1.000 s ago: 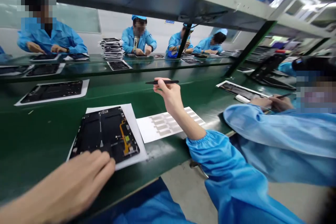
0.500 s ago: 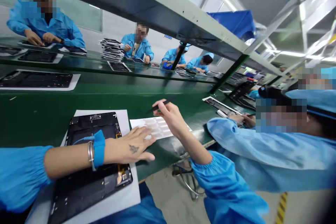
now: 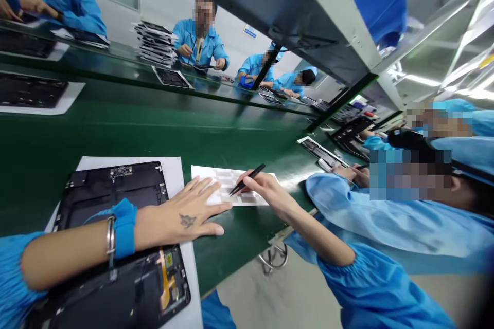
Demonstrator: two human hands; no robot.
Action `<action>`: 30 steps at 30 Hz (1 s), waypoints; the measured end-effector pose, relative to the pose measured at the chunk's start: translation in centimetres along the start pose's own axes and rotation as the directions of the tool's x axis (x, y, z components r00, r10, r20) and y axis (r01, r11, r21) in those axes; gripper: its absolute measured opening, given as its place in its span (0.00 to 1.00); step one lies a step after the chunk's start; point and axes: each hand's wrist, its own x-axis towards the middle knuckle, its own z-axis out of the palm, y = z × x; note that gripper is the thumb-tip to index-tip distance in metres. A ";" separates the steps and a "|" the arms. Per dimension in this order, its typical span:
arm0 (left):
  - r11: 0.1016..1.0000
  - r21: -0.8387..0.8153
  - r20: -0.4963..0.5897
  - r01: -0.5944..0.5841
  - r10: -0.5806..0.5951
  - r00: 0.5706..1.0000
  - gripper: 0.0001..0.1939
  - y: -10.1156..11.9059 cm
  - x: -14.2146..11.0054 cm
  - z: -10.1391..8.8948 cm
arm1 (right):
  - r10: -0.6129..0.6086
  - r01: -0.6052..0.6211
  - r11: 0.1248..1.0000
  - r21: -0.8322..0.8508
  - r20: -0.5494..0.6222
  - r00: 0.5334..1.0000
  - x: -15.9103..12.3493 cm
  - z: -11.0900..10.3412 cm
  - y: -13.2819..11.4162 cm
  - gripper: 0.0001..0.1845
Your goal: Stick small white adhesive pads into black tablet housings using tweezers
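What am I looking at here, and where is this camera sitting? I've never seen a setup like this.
No machine here: this one view comes from a camera worn on a person's head, looking down at their bare hands. The left hand lies flat on a white sheet of grey strips. The right hand holds black tweezers, tips on that sheet. Beside it, a black tablet housing lies on white paper on a green workbench. A co-worker in a blue smock sits alongside.

Blue sleeves (image 3: 370, 288) with gathered cuffs (image 3: 327, 263); silver bangle (image 3: 111, 236), blue wrist strap (image 3: 124, 229); small dark tattoo (image 3: 187, 221) on left hand (image 3: 181, 216)
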 end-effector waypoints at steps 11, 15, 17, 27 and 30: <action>1.000 0.003 -0.085 -0.027 0.027 0.996 0.28 -0.6 0.5 2.2 | 0.142 -0.143 0.987 -0.071 -0.026 0.990 0.1 -0.2 -0.5 0.30; 0.999 0.023 -0.116 -0.033 0.035 0.993 0.26 -0.5 0.5 2.1 | 0.151 -0.152 0.985 -0.078 -0.020 0.988 0.2 -0.3 -0.7 0.29; 0.999 0.039 -0.111 -0.029 0.034 0.993 0.25 -0.3 0.6 2.0 | 0.134 -0.136 0.986 -0.092 -0.025 0.991 0.2 -0.1 -0.7 0.30; 0.993 0.116 -0.090 0.013 -0.003 0.996 0.24 0.5 0.6 1.1 | 0.095 -0.064 0.985 0.159 -0.191 0.977 -0.5 1.2 -0.6 0.27; 0.988 0.155 -0.057 0.022 -0.013 0.998 0.25 1.5 0.7 1.1 | 0.011 0.090 0.943 0.320 -0.302 0.953 -0.1 1.7 -1.9 0.23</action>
